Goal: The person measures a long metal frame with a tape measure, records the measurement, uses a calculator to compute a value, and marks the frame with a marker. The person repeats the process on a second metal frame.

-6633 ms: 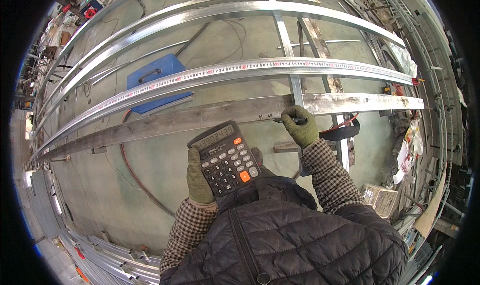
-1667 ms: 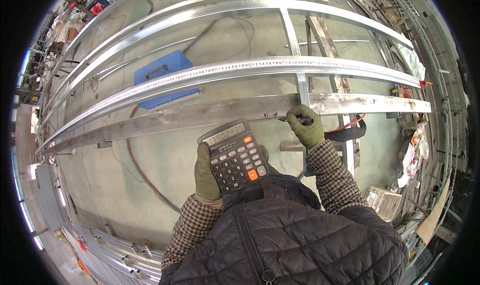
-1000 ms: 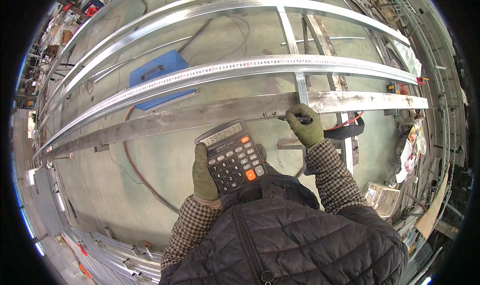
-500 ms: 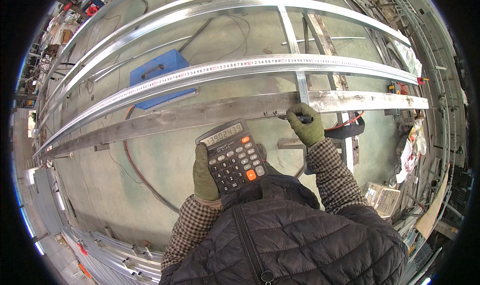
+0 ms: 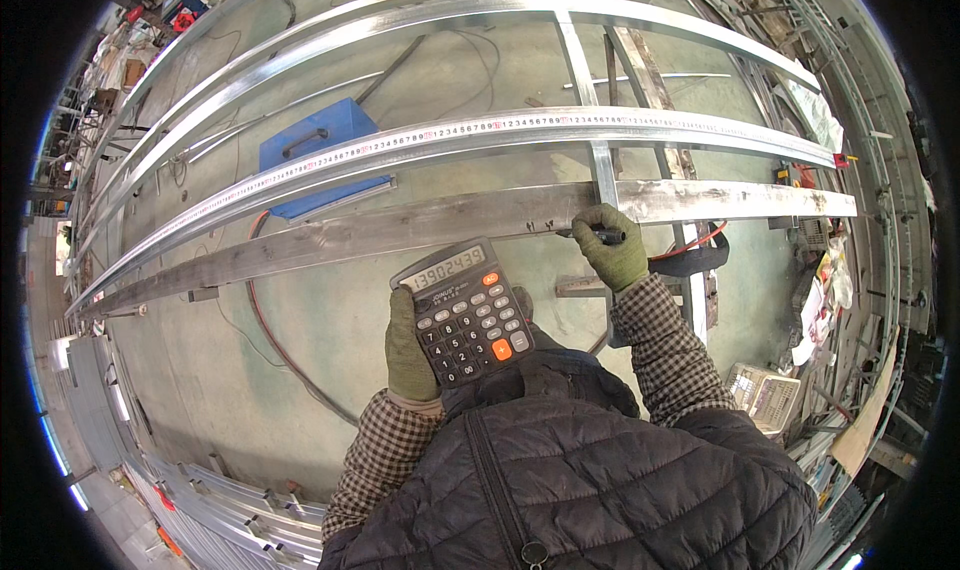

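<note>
My left hand (image 5: 408,352), in a green glove, grips a black desk calculator (image 5: 470,315) by its left side. The calculator's screen is lit with digits, and its keys face up toward me. In my right hand (image 5: 612,250), also gloved in green, is a black marker pen (image 5: 598,236), its tip pointing left at the near face of a dull grey steel bar (image 5: 440,220). Small dark marks (image 5: 540,226) show on the bar just left of the tip. Whether the tip touches the metal I cannot tell. Beyond the bar, a measuring tape (image 5: 470,128) lies stretched along a shiny metal rail (image 5: 500,148).
More shiny rails (image 5: 400,20) run across farther off, over a metal crosspiece (image 5: 577,60). A blue box (image 5: 318,140) stands on the floor beneath. Cables (image 5: 290,355) trail at the left. A plastic crate (image 5: 765,398) and clutter lie at the right; metal profiles (image 5: 230,510) are stacked lower left.
The marker in my right hand has shifted very slightly, and the dark marks on the bar beside its tip look a little fuller. My left hand and the calculator have stayed put.
</note>
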A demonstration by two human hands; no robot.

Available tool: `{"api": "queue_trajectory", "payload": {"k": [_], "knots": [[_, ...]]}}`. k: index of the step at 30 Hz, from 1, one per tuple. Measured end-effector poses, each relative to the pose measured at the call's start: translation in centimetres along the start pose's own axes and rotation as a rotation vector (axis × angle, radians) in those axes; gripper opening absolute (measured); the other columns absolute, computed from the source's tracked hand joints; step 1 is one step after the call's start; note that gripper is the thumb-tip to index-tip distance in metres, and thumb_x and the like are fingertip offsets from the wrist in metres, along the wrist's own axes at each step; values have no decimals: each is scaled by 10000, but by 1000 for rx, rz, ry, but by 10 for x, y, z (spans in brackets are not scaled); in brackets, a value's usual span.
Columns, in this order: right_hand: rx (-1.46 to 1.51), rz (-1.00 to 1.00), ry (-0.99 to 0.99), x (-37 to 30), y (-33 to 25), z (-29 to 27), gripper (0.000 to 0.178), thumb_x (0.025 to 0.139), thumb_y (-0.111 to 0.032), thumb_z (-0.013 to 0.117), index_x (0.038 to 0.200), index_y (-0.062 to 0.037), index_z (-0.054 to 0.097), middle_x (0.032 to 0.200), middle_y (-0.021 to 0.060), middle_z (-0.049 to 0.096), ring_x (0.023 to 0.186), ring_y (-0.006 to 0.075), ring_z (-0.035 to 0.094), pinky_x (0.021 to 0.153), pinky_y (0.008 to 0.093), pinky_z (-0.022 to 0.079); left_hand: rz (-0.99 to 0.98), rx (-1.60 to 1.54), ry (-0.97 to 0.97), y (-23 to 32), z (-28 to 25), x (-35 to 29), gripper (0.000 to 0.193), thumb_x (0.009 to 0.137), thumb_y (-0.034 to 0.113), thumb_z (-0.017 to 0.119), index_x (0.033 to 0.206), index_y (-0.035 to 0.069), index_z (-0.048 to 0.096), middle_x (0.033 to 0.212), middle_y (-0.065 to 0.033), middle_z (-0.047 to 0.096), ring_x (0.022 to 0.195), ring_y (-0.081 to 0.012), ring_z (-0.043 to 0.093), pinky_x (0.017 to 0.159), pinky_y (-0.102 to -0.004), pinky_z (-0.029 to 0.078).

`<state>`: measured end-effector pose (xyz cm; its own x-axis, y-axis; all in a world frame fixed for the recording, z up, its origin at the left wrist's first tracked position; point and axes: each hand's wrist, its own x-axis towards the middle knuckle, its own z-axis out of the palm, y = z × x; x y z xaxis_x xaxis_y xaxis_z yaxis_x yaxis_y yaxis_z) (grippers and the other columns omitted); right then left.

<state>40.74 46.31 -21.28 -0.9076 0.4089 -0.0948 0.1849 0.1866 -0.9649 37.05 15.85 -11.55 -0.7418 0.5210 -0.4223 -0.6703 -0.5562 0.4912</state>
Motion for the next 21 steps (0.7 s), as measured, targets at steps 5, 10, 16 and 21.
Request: {"api": "queue_trajectory", "payload": {"k": [5, 10, 16, 21], "knots": [[22, 1, -4, 0, 0, 1, 90, 999, -135, 763, 1011, -51, 731, 856, -28, 682, 729, 38, 579, 645, 232, 496, 0, -4, 8, 1, 3, -3, 747, 1094, 602, 515, 1500, -24, 523, 1354, -241, 688, 1153, -344, 741, 949, -472, 660], [34, 7, -16, 0, 0, 0, 96, 1002, -148, 764, 1011, -57, 733, 834, -37, 667, 699, 40, 568, 624, 229, 486, -25, -30, 1, 1, 6, -2, 773, 1085, 626, 513, 1513, -18, 511, 1376, -246, 672, 1175, -344, 730, 971, -486, 649], [51, -39, -15, 1, 2, 1, 104, 1000, -154, 770, 1014, -56, 734, 826, -34, 664, 694, 40, 573, 619, 228, 487, -11, -14, -35, 2, 4, -3, 769, 1088, 620, 509, 1514, -20, 511, 1387, -251, 664, 1191, -355, 722, 976, -495, 646], [21, -36, -4, 1, 3, 2, 107, 1000, -151, 771, 1021, -51, 738, 834, -28, 672, 706, 46, 590, 626, 229, 497, -16, 4, 23, 1, 3, -2, 766, 1088, 619, 512, 1506, -23, 520, 1367, -247, 676, 1163, -355, 734, 951, -483, 658]]}}
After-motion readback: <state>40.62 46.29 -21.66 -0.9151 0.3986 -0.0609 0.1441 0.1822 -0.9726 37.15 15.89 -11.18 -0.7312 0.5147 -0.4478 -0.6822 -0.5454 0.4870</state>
